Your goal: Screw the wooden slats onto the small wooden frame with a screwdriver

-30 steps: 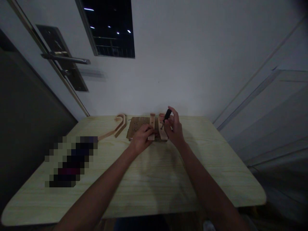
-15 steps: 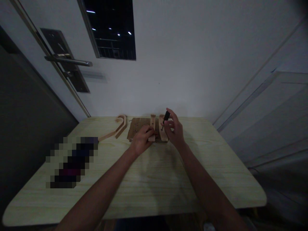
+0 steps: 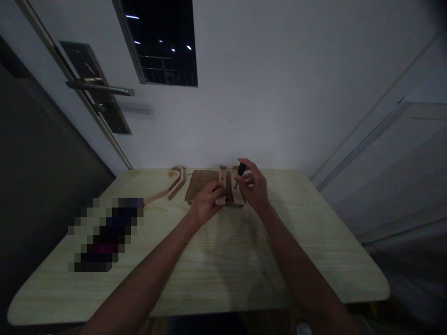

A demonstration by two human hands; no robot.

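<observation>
My right hand (image 3: pixel 256 188) is closed on a small screwdriver (image 3: pixel 241 168) with a black handle. Its thin shaft slants down to the face of a pale wooden piece (image 3: pixel 238 197) with a raised back end. My left hand (image 3: pixel 206 202) is closed on the near part of a second wooden piece (image 3: pixel 222 175), which has a hole in it. Both pieces lie side by side on a brown cardboard sheet (image 3: pixel 196 180) with marks or small holes. The fingertips of my left hand are partly hidden, and whether the screwdriver tip sits in a screw is too small to tell.
Curved wooden hooks (image 3: pixel 177 181) lie on the table (image 3: pixel 216 260) left of the cardboard. A blurred-out dark object (image 3: pixel 108 235) lies farther left. Behind the table stands a white door (image 3: pixel 279 93) with a metal handle (image 3: pixel 101 88) and a dark window (image 3: pixel 164 42).
The screwdriver handle has tipped slightly and my right fingers have shifted a little around it. My left hand stays on the wooden piece. The view has moved very slightly.
</observation>
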